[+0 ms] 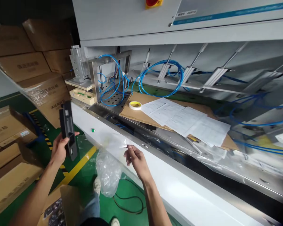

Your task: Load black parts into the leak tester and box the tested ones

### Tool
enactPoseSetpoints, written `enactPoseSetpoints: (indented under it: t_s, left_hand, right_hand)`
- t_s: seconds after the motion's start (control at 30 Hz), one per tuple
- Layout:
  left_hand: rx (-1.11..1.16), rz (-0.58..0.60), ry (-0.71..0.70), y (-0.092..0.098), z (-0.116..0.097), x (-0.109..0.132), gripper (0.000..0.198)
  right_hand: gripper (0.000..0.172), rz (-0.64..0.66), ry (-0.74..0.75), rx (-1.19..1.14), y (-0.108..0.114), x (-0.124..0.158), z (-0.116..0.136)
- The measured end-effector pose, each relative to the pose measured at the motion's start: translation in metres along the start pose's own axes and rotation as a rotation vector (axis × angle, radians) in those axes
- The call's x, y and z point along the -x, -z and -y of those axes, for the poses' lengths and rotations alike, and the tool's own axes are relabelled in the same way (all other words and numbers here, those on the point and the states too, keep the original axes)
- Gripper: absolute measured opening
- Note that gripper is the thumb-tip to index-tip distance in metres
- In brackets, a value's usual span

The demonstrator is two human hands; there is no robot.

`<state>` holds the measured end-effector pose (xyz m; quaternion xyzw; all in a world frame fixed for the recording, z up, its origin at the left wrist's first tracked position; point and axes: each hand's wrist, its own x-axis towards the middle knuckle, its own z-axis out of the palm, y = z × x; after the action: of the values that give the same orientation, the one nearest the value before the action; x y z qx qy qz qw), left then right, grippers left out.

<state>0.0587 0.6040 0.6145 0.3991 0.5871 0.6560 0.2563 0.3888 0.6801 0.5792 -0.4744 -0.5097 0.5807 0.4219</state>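
Nearest the lens, an open carton (58, 207) with dark printed contents sits below the left forearm, beside the person's jeans and a pale shoe (97, 185).

Up from it, the left hand (58, 149) is closed around the lower end of a long black plastic part (68, 130), thumb across its front. The part stands nearly upright and rises well above the knuckles.

The right hand (135, 158) is mostly shut, with thumb and fingertips pinched on the top edge of a clear plastic bag (108, 172). The bag hangs limp below and to the left of that hand, between the two wrists.

The part is bare and clear of the bag, and the bag looks empty, so the unwrapping appears done. Neither thing is set down yet; both are in the air in front of the machine's white front panel (179, 188).

Just above the right hand a small green button (93, 130) sits on that panel. Farther beyond the hand, a roll of tape (135, 105) and loose paper sheets (186, 121) lie on a cardboard sheet (136, 114), under loops of blue hose (155, 69). Stacked brown cartons (25, 66) fill the space beyond the left hand.
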Motion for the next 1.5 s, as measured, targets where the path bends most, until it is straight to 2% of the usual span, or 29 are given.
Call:
enactPoseSetpoints:
  t_s: [0.07, 0.13, 0.2, 0.3, 0.4, 0.5, 0.63, 0.73, 0.8, 0.87, 0.9, 0.97, 1.07, 1.17, 1.27, 1.4, 1.5]
  left_hand:
    - [0.06, -0.102, -0.049, -0.007, 0.009, -0.027, 0.04]
    - [0.072, -0.086, -0.083, -0.012, 0.021, -0.053, 0.038]
    - [0.038, 0.01, -0.086, -0.017, 0.035, -0.078, 0.04]
    - [-0.045, 0.232, -0.007, -0.029, 0.055, -0.114, 0.043]
    - [-0.062, 0.519, 0.148, -0.051, 0.069, -0.144, 0.045]
    - [-0.01, 0.77, 0.324, -0.084, 0.078, -0.161, 0.046]
    - [-0.003, 0.881, 0.445, -0.122, 0.087, -0.168, 0.044]
    - [0.0, 0.899, 0.48, -0.134, 0.093, -0.17, 0.044]
    - [0.011, 0.884, 0.503, -0.136, 0.096, -0.172, 0.045]
    - [0.027, 0.857, 0.524, -0.135, 0.098, -0.172, 0.046]
    - [0.034, 0.844, 0.534, -0.134, 0.099, -0.172, 0.046]
    - [0.051, 0.819, 0.551, -0.134, 0.101, -0.17, 0.047]
    - [0.088, 0.784, 0.571, -0.137, 0.104, -0.168, 0.046]
    - [0.13, 0.744, 0.59, -0.142, 0.104, -0.167, 0.041]
    - [0.179, 0.708, 0.608, -0.14, 0.101, -0.167, 0.039]
    - [0.28, 0.726, 0.675, -0.121, 0.091, -0.168, 0.04]
    - [0.367, 0.801, 0.773, -0.1, 0.085, -0.169, 0.05]
  right_hand:
    - [0.076, -0.103, 0.012, 0.006, 0.003, -0.028, 0.0]
    - [0.078, -0.222, 0.019, 0.014, 0.009, -0.053, -0.003]
    - [0.08, -0.339, 0.014, 0.031, 0.015, -0.075, -0.008]
    - [0.082, -0.507, -0.017, 0.092, 0.021, -0.095, -0.018]
    - [0.08, -0.657, -0.08, 0.197, 0.02, -0.101, -0.026]
    - [0.07, -0.775, -0.156, 0.323, 0.011, -0.1, -0.028]
    - [0.061, -0.948, -0.213, 0.496, -0.004, -0.091, -0.023]
    - [0.062, -1.11, -0.141, 0.757, -0.018, -0.077, -0.019]
    - [0.049, -1.099, 0.014, 1.049, -0.026, -0.065, -0.021]
    - [0.043, -0.937, 0.186, 1.334, -0.03, -0.055, -0.027]
    - [0.046, -0.826, 0.244, 1.434, -0.03, -0.051, -0.032]
    - [0.063, -0.625, 0.29, 1.562, -0.024, -0.045, -0.043]
    - [0.084, -0.482, 0.27, 1.61, -0.006, -0.044, -0.059]
    - [0.09, -0.495, 0.296, 1.583, 0.006, -0.047, -0.072]
    - [0.089, -0.544, 0.343, 1.549, 0.011, -0.052, -0.082]
    - [0.085, -0.62, 0.432, 1.469, 0.013, -0.054, -0.087]
    - [0.084, -0.642, 0.458, 1.433, 0.009, -0.05, -0.072]
